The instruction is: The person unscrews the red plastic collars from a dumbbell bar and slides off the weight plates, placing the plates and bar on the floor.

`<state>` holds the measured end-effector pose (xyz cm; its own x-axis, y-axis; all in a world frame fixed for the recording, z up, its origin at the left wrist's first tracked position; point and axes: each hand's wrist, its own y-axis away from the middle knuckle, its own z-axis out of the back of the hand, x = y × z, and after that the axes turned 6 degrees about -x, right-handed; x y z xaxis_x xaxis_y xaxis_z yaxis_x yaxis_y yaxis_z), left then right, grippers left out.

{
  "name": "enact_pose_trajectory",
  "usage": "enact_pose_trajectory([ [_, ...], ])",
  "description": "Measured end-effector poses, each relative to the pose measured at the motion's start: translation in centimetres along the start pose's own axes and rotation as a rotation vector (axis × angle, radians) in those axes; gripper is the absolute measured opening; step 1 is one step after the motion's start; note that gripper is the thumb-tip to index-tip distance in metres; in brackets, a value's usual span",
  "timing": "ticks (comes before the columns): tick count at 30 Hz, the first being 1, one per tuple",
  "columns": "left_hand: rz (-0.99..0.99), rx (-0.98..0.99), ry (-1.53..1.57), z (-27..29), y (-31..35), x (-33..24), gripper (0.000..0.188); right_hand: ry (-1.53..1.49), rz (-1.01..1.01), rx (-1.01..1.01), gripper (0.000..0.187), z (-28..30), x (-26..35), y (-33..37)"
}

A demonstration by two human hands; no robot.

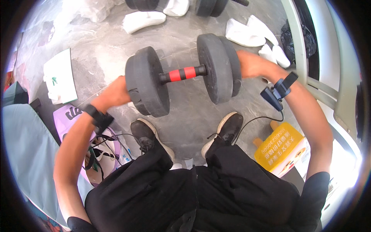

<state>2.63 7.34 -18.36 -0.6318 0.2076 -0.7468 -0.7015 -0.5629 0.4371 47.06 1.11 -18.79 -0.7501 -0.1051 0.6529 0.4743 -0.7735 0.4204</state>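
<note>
A dumbbell point(183, 73) with dark grey plates at both ends and a red-and-black grip is in front of me, above the floor and the toes of my shoes. My left hand point(119, 92) presses against the outer side of its left plates. From the other end, my right hand point(250, 63) holds the outer side of the right plates. The plates hide most fingers of both hands. No hand is on the red-and-black bar between the plates. A black strap with a small device circles each wrist, and thin cables hang from them.
White foot-shaped pieces point(145, 21) and further dark weights point(210, 7) lie on the grey tiled floor beyond. A yellow box point(280, 147) is by my right leg. Purple bag-like items point(67, 118) and a white board point(62, 77) are at left. A pale metal frame point(295, 42) rises at right.
</note>
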Motion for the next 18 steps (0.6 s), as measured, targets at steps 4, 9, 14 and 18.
enact_pose_trajectory([
  [4,-0.167,-0.264,-0.465,-2.3,1.5,0.1,0.036,-0.380,-0.608,0.557,0.020,2.5,0.9,-3.4],
  [9,-0.043,-0.192,-0.427,-1.6,1.0,-0.8,0.039,-0.275,-0.563,0.589,0.022,1.6,-0.5,-3.3],
  [14,-0.002,-0.017,-0.220,0.1,-1.2,0.1,0.040,-0.225,-0.048,-0.173,0.030,-0.7,-0.4,0.0],
  [18,-0.010,0.170,0.043,3.2,-4.6,-0.2,0.032,0.101,-0.088,-0.138,0.037,-1.6,-1.6,0.8],
])
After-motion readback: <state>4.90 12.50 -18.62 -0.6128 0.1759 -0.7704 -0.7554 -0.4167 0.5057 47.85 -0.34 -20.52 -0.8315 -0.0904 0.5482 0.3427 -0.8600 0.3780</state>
